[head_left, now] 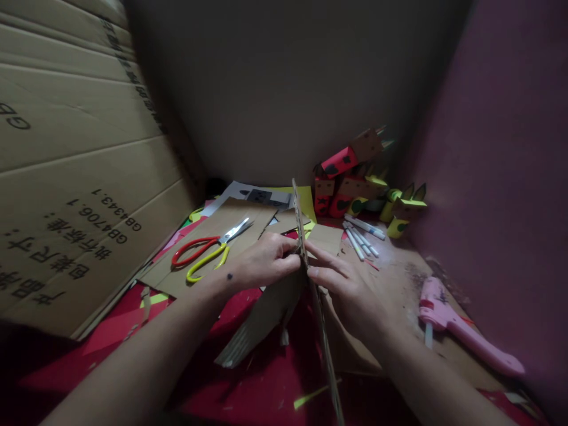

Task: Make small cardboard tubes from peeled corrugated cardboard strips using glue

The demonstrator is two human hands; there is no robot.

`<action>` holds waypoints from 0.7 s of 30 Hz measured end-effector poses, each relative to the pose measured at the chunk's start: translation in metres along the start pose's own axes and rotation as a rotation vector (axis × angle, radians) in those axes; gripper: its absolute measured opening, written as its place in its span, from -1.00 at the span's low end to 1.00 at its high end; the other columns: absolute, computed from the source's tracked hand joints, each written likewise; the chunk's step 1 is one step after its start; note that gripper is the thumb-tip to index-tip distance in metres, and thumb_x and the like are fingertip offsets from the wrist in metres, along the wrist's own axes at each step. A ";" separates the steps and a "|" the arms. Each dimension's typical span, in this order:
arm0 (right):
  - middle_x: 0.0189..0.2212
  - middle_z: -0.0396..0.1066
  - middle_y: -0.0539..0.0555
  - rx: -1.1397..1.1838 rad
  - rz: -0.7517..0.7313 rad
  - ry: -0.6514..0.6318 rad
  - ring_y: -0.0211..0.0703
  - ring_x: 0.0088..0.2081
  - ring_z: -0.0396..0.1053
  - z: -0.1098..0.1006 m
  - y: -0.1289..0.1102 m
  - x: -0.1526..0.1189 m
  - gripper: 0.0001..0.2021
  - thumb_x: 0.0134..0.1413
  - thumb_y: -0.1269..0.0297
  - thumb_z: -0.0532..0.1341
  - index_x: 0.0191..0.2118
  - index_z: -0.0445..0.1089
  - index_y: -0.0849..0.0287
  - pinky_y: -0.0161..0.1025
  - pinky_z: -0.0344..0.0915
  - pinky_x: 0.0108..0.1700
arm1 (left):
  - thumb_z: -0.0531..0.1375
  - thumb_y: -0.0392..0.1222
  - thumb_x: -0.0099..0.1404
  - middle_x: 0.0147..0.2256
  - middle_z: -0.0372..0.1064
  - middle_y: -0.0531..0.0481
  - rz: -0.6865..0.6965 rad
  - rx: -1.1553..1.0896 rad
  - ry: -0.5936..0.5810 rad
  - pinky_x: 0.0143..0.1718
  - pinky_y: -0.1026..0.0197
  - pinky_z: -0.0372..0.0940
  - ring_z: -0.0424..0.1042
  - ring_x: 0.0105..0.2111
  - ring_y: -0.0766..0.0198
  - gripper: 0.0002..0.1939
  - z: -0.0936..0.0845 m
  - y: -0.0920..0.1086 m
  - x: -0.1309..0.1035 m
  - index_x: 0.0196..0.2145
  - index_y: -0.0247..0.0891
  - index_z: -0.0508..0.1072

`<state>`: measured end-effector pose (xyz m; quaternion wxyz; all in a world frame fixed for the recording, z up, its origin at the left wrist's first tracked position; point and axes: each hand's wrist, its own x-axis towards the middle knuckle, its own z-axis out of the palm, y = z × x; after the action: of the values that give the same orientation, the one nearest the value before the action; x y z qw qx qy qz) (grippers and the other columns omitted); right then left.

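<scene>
A brown cardboard sheet (pixel 323 331) stands on edge between my hands, seen nearly edge-on. My left hand (pixel 271 257) presses its left face with curled fingers, gripping near the middle. From the other side my right hand (pixel 344 284) lays its fingertips against the same sheet. Below my left hand, a corrugated flap (pixel 260 325) slants down to the left; whether it is joined to the sheet I cannot tell. Scissors (pixel 222 239) with one red and one yellow handle lie partly open on flat cardboard (pixel 166 272), just left of my left hand.
A pink glue gun (pixel 461 331) lies at right, near several white markers (pixel 361 236). Red and yellow paper-and-cardboard figures (pixel 344 177) are stacked at the back. A large cardboard box (pixel 89 165) walls the left, a purplish surface (pixel 501 177) the right. Paper scraps litter the red tabletop (pixel 204 390).
</scene>
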<state>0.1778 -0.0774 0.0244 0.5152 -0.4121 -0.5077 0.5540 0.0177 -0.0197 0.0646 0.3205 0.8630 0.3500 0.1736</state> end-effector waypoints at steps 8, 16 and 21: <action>0.10 0.29 -0.01 -0.004 -0.031 -0.058 0.02 0.18 0.11 -0.001 0.003 0.003 -0.50 -0.09 0.39 0.20 0.06 0.32 0.01 0.03 -0.01 0.20 | 0.11 -0.06 0.19 -0.33 0.40 -0.04 0.029 -0.115 -0.251 -0.37 0.28 0.18 0.31 -0.33 0.24 -0.67 -0.014 -0.010 0.003 -0.19 -0.33 0.46; 0.03 0.37 0.07 0.187 0.022 -0.198 0.05 0.09 0.25 -0.005 0.006 0.004 -0.49 -0.13 0.34 0.28 0.04 0.33 0.04 0.03 0.11 0.12 | 0.08 -0.06 0.24 -0.29 0.41 -0.05 0.064 -0.089 -0.277 -0.30 0.25 0.21 0.34 -0.27 0.21 -0.63 -0.014 -0.009 0.003 -0.08 -0.31 0.43; 0.06 0.34 0.07 0.235 0.048 -0.219 0.01 0.15 0.17 -0.008 0.010 0.006 -0.47 -0.13 0.34 0.31 0.05 0.32 0.07 -0.01 0.05 0.17 | 0.08 -0.08 0.24 -0.27 0.41 -0.05 0.087 -0.092 -0.287 -0.31 0.26 0.21 0.34 -0.29 0.24 -0.62 -0.015 -0.011 0.003 -0.04 -0.28 0.41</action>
<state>0.1830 -0.0700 0.0138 0.4882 -0.2982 -0.4824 0.6634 0.0063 -0.0052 0.0681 0.3984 0.8777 0.2547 0.0782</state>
